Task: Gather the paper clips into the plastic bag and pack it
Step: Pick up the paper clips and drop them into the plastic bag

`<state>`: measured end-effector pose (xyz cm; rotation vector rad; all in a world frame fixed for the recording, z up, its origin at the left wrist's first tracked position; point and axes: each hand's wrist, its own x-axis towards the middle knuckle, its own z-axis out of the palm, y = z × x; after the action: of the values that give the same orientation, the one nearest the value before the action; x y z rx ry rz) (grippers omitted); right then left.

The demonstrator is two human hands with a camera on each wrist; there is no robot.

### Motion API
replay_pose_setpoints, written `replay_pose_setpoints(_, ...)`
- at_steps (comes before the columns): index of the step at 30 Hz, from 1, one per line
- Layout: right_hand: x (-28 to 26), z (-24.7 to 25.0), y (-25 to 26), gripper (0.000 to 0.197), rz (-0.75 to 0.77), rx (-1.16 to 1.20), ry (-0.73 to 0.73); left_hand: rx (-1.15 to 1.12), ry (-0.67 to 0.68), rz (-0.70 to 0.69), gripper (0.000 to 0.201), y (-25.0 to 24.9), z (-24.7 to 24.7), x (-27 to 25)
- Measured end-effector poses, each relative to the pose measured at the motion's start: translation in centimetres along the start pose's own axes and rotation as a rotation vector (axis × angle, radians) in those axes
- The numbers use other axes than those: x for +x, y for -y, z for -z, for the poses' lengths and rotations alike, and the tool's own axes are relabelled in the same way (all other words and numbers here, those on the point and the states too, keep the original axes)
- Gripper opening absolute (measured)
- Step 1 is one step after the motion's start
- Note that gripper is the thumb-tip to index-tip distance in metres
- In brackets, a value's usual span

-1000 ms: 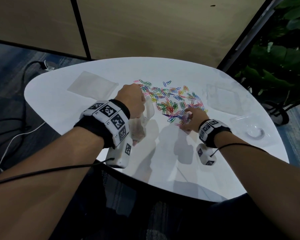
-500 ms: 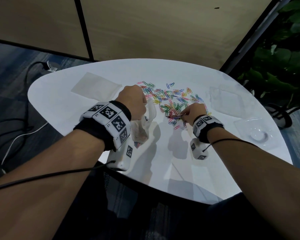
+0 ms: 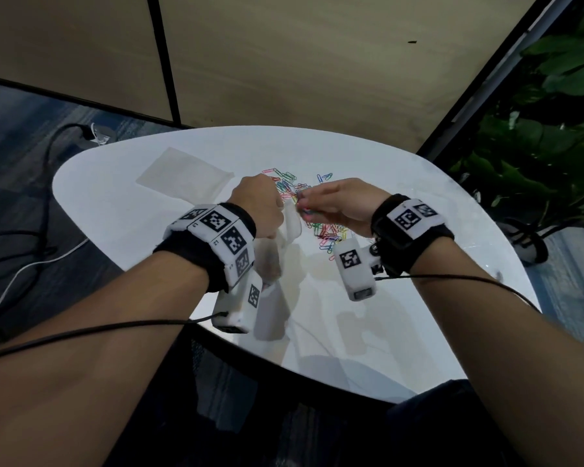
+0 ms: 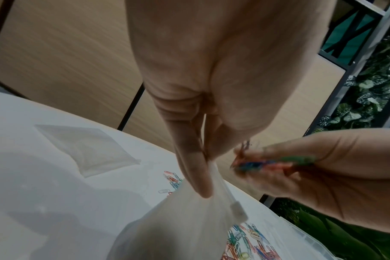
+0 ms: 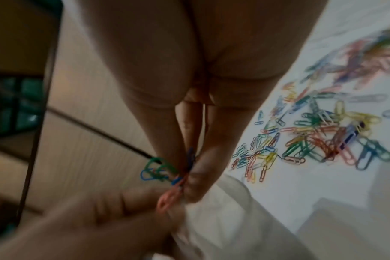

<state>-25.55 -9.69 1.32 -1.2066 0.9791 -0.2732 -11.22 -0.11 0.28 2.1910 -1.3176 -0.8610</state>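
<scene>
1. Now the right hand (image 3: 338, 205) is hovering beside the bag (image 3: 289, 227) mouth, pinching a small bunch of clips (image 5: 165, 174); a second ago it was down on the pile (image 3: 327, 232), picking.
2. Meanwhile the left hand (image 3: 257, 205) is pinching the bag's top edge, holding it up above the table (image 3: 115, 197), near the pile's left side.
3. Judging from this, the bunch is about to be dropped in.
4. Many clips are still lying loose on the table, so gathering is far from finished.
5. A spare flat bag (image 3: 182, 175) is lying far left.
</scene>
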Motion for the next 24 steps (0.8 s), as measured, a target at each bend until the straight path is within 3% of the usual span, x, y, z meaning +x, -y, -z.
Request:
replay_pose_setpoints(5, 1.3, -3.4, -1.6, 0.017, -0.006, -0.369, -0.194, -0.083, -0.002, 0.021, 0.024, 0.1, 0.1, -0.1)
replay_pose_setpoints(8, 2.0, -4.6, -1.7, 0.008, 0.115, -0.647, -0.31, -0.075, -0.006, 0.007, 0.024, 0.2, 0.3, -0.1)
replay_pose_setpoints(10, 1.9, -5.2, -1.4, 0.014, 0.16, -0.88, -0.28, -0.052, -0.018, 0.006, 0.024, 0.3, 0.5, -0.1)
replay_pose_setpoints(12, 2.1, -5.1, -1.1, 0.02, 0.101, -0.878, -0.154, -0.042, -0.024, 0.016, 0.024, 0.5, 0.8, -0.2)
replay_pose_setpoints(14, 2.0, -4.5, -0.6, 0.021, 0.062, -0.676, -0.08, -0.052, -0.033, 0.029, 0.022, 0.5, 1.0, -0.3)
replay_pose_setpoints(17, 2.2, -2.2, -0.1, 0.02, 0.079, -0.438, -0.18, -0.073, -0.04, 0.044, 0.025, 0.7, 1.2, -0.4)
replay_pose_setpoints(20, 3.4, 2.1, -1.7, 0.016, -0.038, -0.689, -0.335, -0.065, -0.035, 0.041, 0.03, 0.8, 1.3, -0.4)
replay_pose_setpoints(21, 4.0, 3.7, -3.0, 0.027, -0.131, -0.858, -0.343, -0.063, -0.033, 0.039, 0.031, 0.8, 1.4, -0.4)
replay_pose_setpoints(24, 5.0, 6.7, -7.7, 0.086, -0.39, -1.208, -0.276, -0.049, -0.033, 0.031, 0.029, 1.1, 1.6, -0.3)
